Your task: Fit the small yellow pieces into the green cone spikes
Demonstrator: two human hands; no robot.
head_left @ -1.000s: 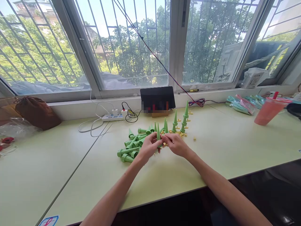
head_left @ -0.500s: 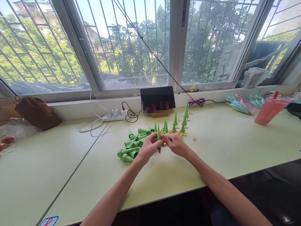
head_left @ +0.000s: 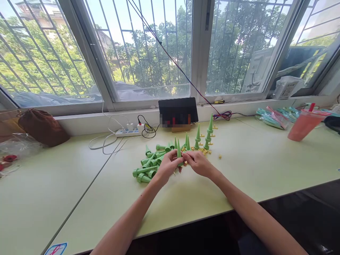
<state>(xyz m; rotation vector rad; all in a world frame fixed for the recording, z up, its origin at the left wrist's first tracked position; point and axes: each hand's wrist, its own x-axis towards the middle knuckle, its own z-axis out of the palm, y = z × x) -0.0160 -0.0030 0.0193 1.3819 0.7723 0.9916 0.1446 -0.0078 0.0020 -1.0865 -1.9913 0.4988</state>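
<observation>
My left hand (head_left: 169, 164) is closed around a green plant watering spike (head_left: 179, 150), held upright with its tip pointing up. Close against the spike's right side, my right hand (head_left: 197, 162) pinches with thumb and fingers; what lies between them is hidden. To the left lies a heap of loose green spikes (head_left: 145, 170). Behind my right hand are small yellow valve pieces (head_left: 204, 151), partly covered by it. Further back to the right, stacked green spikes (head_left: 209, 129) stand upright with yellow valves sticking out of their sides.
A dark tablet (head_left: 177, 111) leans by the windowsill. A white power strip (head_left: 129, 132) with cables lies at the back left, near a brown drawstring bag (head_left: 42, 127). On the right stand a red drink cup (head_left: 305, 125) and plastic packets (head_left: 273, 118). One yellow piece (head_left: 220, 156) lies apart.
Both hands stay almost in place around the spike. My right fingers have shifted very slightly against its side.
</observation>
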